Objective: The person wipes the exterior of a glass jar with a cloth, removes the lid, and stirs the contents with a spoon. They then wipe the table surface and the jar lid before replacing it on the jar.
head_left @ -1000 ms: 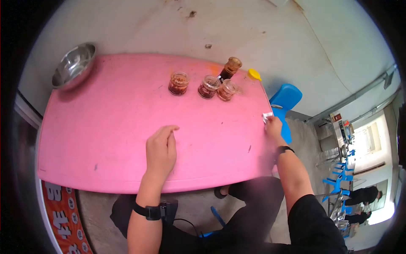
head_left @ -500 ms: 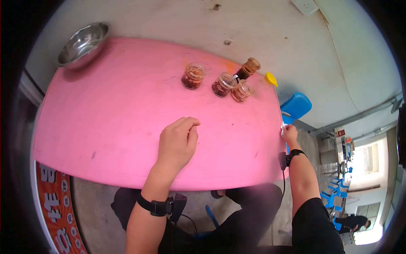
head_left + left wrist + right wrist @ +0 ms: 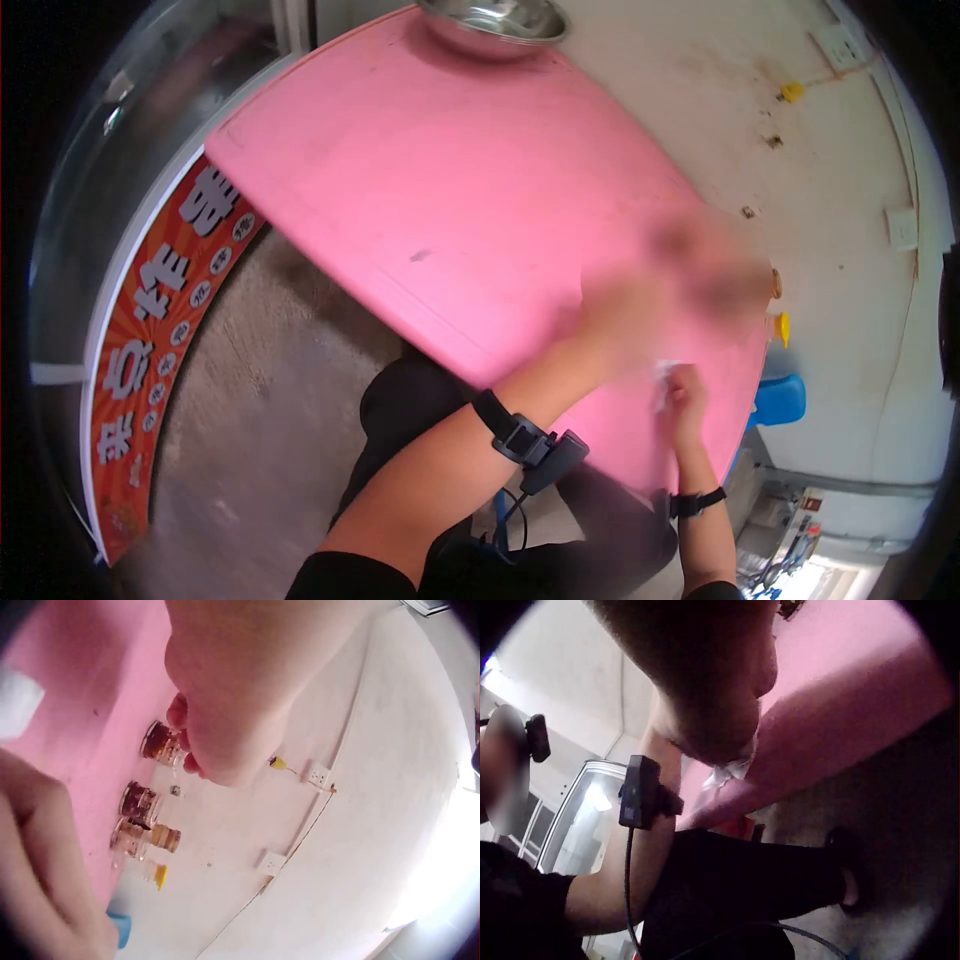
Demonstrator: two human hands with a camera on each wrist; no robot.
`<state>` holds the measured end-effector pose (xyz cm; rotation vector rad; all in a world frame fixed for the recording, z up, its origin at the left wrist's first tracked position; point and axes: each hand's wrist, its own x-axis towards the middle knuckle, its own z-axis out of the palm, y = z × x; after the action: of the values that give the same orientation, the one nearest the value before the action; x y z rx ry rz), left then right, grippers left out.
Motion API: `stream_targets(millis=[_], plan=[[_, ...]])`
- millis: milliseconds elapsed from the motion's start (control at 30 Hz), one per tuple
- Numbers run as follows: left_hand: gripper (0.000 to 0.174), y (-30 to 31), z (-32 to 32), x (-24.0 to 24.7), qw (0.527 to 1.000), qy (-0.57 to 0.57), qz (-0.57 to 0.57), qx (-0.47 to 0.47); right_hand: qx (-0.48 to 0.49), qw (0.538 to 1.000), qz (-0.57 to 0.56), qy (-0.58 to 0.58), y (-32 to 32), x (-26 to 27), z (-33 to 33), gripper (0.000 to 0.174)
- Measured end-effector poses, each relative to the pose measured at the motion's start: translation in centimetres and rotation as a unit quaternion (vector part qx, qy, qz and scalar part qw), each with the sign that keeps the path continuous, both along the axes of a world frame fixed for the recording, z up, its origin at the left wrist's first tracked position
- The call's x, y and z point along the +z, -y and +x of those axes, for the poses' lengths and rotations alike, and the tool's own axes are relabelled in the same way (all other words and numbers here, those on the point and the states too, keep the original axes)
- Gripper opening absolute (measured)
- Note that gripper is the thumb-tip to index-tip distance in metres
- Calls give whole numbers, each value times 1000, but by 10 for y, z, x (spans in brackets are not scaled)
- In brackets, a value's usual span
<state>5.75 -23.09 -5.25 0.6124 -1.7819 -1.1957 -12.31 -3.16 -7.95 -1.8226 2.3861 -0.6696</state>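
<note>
My right hand (image 3: 684,405) pinches a crumpled white tissue (image 3: 663,378) over the right part of the pink table (image 3: 450,200). The same tissue (image 3: 727,774) pokes out below the fingers in the right wrist view. Blurred in the head view, my left hand (image 3: 625,315) is reaching across the table, near the glass jars. Its fingers are loosely curled around nothing in the left wrist view, where the left hand (image 3: 225,697) partly covers a jar of red-brown sauce (image 3: 159,742). Beside that stands a jar of dark sauce (image 3: 139,802).
A steel bowl (image 3: 495,22) sits at the table's far end. Another jar (image 3: 129,838), a brown-capped bottle (image 3: 166,838) and a yellow-topped container (image 3: 160,876) stand close together by the wall. A blue chair (image 3: 780,400) is beyond the right edge; a red banner (image 3: 165,310) hangs at left.
The head view has swung left and tilted, so the table now runs diagonally. My left hand has moved right, closer to the right hand. The tissue has stayed in the right hand.
</note>
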Motion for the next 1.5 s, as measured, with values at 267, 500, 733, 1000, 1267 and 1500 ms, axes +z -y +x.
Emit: stream_targets(millis=[267, 500, 733, 1000, 1267, 1500], plan=[[16, 25, 10, -8, 995, -24, 79, 47, -123, 991, -47, 18, 61, -31, 40, 25], [16, 36, 39, -7, 999, 11, 40, 32, -54, 995, -12, 82, 18, -15, 72, 26], [17, 58, 61, -9, 992, -18, 68, 105, -353, 923, 56, -143, -112, -20, -106, 22], [18, 25, 34, -25, 988, 126, -84, 5, 9, 998, -54, 37, 85, -12, 148, 19], [16, 42, 61, -23, 994, 88, -65, 24, -163, 979, -56, -105, -19, -26, -24, 19], [19, 41, 45, -23, 992, 101, -72, 12, -299, 925, 37, -229, -85, -47, -125, 16]])
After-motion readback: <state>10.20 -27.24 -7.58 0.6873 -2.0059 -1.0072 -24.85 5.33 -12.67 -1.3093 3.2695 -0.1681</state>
